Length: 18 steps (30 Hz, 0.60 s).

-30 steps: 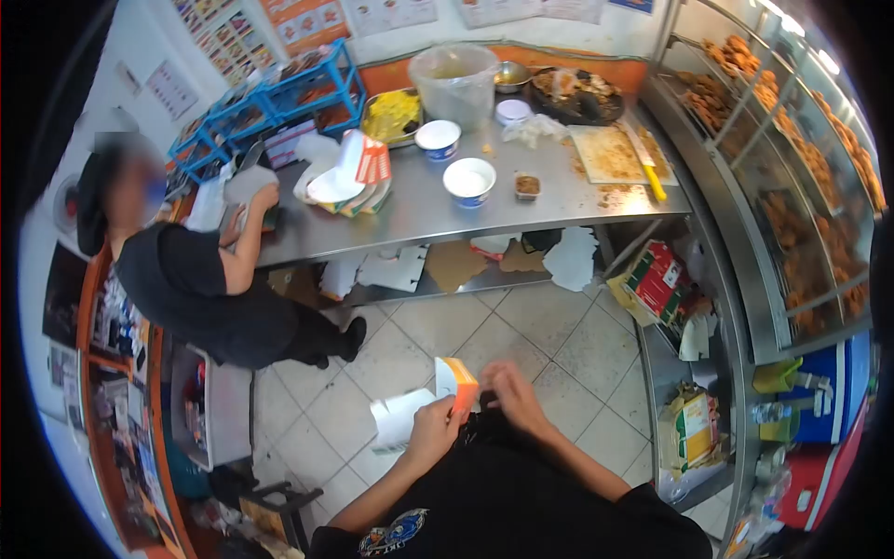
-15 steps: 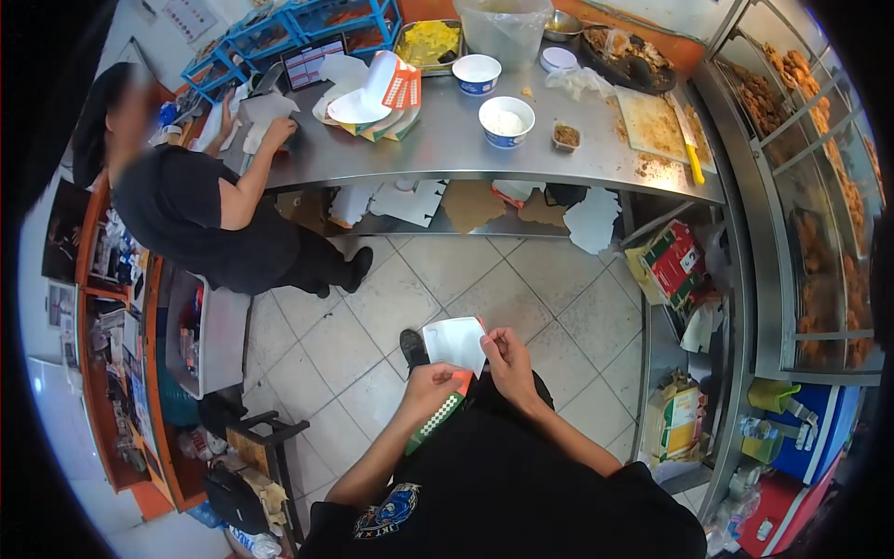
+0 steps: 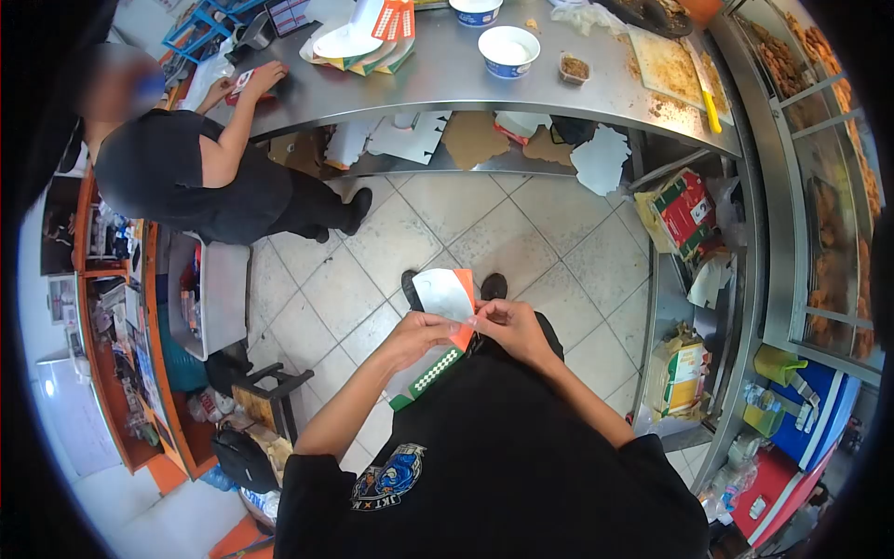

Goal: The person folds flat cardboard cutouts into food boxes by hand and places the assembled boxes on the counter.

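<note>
Close to my body I hold a partly folded cardboard food box (image 3: 435, 373), white inside with orange and green printed sides. Its white flap (image 3: 442, 293) stands up away from me, towards the floor. My left hand (image 3: 419, 341) is closed on the orange edge, fingertips pinching the card. On the other side my right hand (image 3: 510, 328) pinches the same orange edge, its fingertips close to the left ones. Similar flat box blanks (image 3: 358, 51) are stacked on the steel table (image 3: 410, 91) ahead.
A co-worker (image 3: 177, 163) stands at the table's left end, hands on a small red and white item. White-blue tubs (image 3: 508, 52), a small container (image 3: 574, 68) and a yellow-handled knife (image 3: 710, 110) on a cutting board lie on the table. A glass food cabinet (image 3: 819, 186) stands right.
My view has tipped down, so the table sits higher. My hands have come together at the orange edge, and the box has turned. The co-worker's hands now have a red and white item.
</note>
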Available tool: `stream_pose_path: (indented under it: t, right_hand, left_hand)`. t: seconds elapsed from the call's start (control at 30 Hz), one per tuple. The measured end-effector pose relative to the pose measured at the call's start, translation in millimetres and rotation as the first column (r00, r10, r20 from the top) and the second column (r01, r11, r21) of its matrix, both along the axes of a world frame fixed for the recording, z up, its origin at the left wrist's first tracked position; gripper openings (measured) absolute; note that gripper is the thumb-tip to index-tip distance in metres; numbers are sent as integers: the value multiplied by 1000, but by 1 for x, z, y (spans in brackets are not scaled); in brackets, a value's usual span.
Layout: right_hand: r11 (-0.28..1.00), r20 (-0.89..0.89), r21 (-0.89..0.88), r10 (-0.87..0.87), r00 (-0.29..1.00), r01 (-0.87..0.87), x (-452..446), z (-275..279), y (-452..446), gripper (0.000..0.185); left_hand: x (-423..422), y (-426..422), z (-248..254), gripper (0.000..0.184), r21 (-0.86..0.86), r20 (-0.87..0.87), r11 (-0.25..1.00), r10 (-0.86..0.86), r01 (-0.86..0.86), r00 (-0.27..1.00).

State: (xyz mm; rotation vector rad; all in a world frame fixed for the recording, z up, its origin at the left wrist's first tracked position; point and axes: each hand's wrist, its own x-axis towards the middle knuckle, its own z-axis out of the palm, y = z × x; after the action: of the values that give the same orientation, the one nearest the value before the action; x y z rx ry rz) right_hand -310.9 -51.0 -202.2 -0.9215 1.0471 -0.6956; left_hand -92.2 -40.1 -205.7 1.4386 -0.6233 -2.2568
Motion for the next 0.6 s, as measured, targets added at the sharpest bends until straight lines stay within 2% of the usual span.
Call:
stream_pose_path:
  t: [0.03,0.07,0.17,0.27,0.37,0.47,0.6]
  right_hand:
    - [1000,-2,16,6,1000,-6,-1,-1,-1,19]
    - [999,-3,34,11,1000,-11,-1,-3,-2,19]
    - [998,8,64,-1,1000,1,-2,-4,-5,21]
    - [996,-38,85,30,999,-27,0,4,-5,23]
    - [1000,-12,-2,16,1000,-16,1,0,-5,24]
    - [1000,-46,-13,15,999,-16,1,1,-4,24]
    - [996,-78,20,89,993,-87,0,5,-7,24]
  left_hand:
    - [2,0,-3,27,44,-31,999,24,-23,999]
    - [0,-2,0,31,-51,29,997,-60,61,998]
    - [-5,-2,25,30,-201,59,970,-128,137,990]
    - [-4,3,24,28,-233,71,965,-105,119,992]
    - [-2,10,12,27,-260,86,960,-89,109,992]
    - [3,13,3,23,-258,62,962,-75,89,995]
    - [-3,24,2,25,-417,-19,909,-32,21,999]
